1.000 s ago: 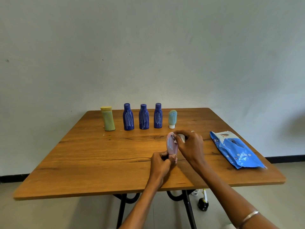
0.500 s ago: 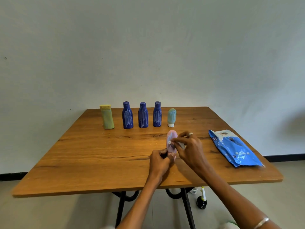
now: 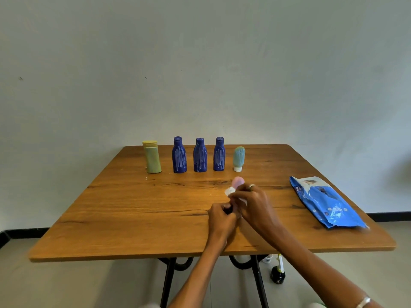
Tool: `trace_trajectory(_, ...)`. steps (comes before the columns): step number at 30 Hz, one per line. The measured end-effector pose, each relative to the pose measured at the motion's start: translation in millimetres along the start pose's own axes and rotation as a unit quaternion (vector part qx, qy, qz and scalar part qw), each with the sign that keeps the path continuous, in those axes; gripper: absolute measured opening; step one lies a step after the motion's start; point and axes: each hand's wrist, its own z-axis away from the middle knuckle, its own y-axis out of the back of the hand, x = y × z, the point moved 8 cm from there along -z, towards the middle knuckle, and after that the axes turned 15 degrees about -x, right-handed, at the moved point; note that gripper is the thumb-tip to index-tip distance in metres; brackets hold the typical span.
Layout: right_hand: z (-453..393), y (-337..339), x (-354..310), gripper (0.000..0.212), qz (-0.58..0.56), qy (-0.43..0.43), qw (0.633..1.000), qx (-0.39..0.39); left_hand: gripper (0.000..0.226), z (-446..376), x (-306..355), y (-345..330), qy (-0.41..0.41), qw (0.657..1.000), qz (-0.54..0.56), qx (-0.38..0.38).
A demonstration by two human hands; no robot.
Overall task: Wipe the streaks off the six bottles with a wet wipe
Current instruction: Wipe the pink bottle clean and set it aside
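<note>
Hands meet over the near middle of a wooden table (image 3: 133, 218). The left hand (image 3: 221, 218) grips the lower end of a small pink bottle (image 3: 238, 181), holding it upright. The right hand (image 3: 253, 203) pinches a white wet wipe (image 3: 229, 192) against the bottle's side, just above the left hand. Beyond both hands, five more bottles stand in a row: a yellow bottle (image 3: 152, 160), three dark blue bottles (image 3: 200, 157) with pale streaks, and a teal bottle (image 3: 239, 158). A blue wipes packet (image 3: 327, 205) lies to the right of the right hand. To wipe well, the left hand should probably turn the bottle while the right rubs along its length, checking all sides.
</note>
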Motion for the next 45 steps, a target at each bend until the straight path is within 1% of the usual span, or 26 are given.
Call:
trace_trajectory(3,10.3,-7.1,-6.2,0.029,0.012,0.014,0.999,-0.044,0.015,-0.3,-0.3,1.5,0.007,1.0,-0.018,0.01)
trace_trajectory(6,5.8,1.4,-2.1,0.03,0.022,0.019,0.998,-0.053,0.019,-1.3,1.3,-1.4,-0.005,1.0,0.003,0.0)
trace_trajectory(8,-3.3,10.8,4.3,0.033,0.02,0.01,0.999,-0.032,0.021,-2.5,0.5,-3.1,-0.012,1.0,0.013,-0.01)
trace_trajectory(11,-17.8,28.7,15.4,0.038,0.006,-0.027,0.999,0.033,0.018,-1.7,0.8,-1.8,-0.02,1.0,0.008,0.002)
trace_trajectory(13,-21.4,31.8,14.2,0.035,0.003,-0.034,0.998,0.049,0.018,-0.8,0.3,-1.1,-0.021,1.0,0.014,0.008)
trace_trajectory(17,-11.5,15.7,3.9,0.032,0.018,0.002,0.999,0.027,0.017,-1.6,-1.3,-0.9,-0.023,1.0,0.019,0.006)
trace_trajectory(21,2.5,1.3,-3.4,0.035,0.056,0.018,0.998,-0.026,0.018,-3.1,-3.0,0.9,-0.008,1.0,0.021,0.012)
trace_trajectory(24,13.9,-6.2,-5.2,0.04,0.09,0.026,0.994,-0.06,0.01,-2.4,-1.4,0.9,-0.011,1.0,0.018,0.003)
trace_trajectory(27,20.9,-4.7,0.3,0.04,0.088,0.031,0.994,-0.065,0.007,-2.0,1.2,-2.1,-0.023,1.0,0.019,-0.006)
trace_trajectory(32,17.9,3.4,4.2,0.039,0.035,0.05,0.997,-0.04,0.004,-1.0,1.4,-1.1,-0.025,0.999,0.025,0.006)
trace_trajectory(34,12.4,8.4,1.3,0.037,0.037,0.057,0.997,-0.033,0.009,-0.1,3.8,1.4,-0.031,0.999,0.003,0.02)
trace_trajectory(37,-0.1,17.6,-7.9,0.031,0.074,0.071,0.995,-0.021,0.023,-0.5,3.9,1.1,-0.035,0.999,-0.02,0.022)
trace_trajectory(39,-10.0,23.9,-9.3,0.026,0.089,0.061,0.994,-0.008,0.029,-0.3,3.9,2.4,-0.035,0.998,-0.025,0.036)
trace_trajectory(41,-19.2,27.8,-8.6,0.024,0.098,0.044,0.994,-0.001,0.026,0.1,4.0,4.1,-0.034,0.998,-0.02,0.052)
trace_trajectory(45,-32.2,34.2,-2.0,0.027,0.096,-0.002,0.995,0.005,0.019,-0.2,4.3,5.2,-0.035,0.997,-0.032,0.064)
